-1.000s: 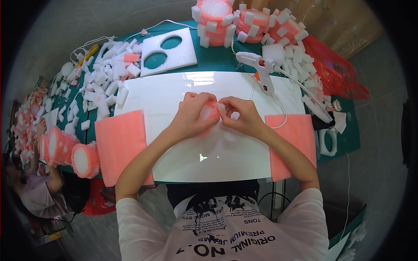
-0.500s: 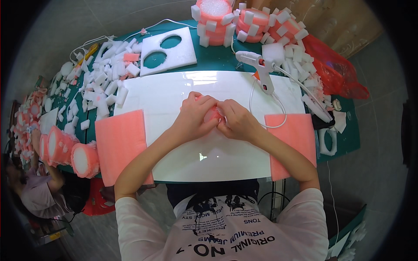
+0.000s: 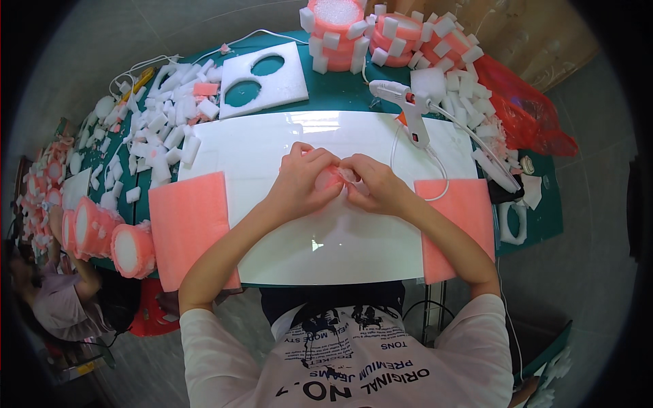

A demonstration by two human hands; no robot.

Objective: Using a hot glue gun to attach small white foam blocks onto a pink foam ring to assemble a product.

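Note:
Over the middle of the white board (image 3: pixel 326 251), my left hand (image 3: pixel 304 180) is closed around a small pink foam piece (image 3: pixel 328 179), its fingers curled over the far side. Most of that piece is hidden by the fingers. Close beside it on the right, my right hand (image 3: pixel 375 182) pinches a thin pale strip (image 3: pixel 348 175) at the foam's right edge. Whether the strip is still joined to the foam, I cannot tell. Both hands are held just above the board.
Pink foam sheets (image 3: pixel 190 231) lie at the board's left and right ends. A white glue gun (image 3: pixel 405 109) with its cable rests at the far right. White foam blocks (image 3: pixel 166 115) are heaped left. Pink foam rings (image 3: pixel 337 41) stand behind. Another person (image 3: pixel 64 292) sits far left.
My right hand has drawn slightly right, away from my left hand, so the pale strip shows between them. My left hand stays nearly in place around the foam.

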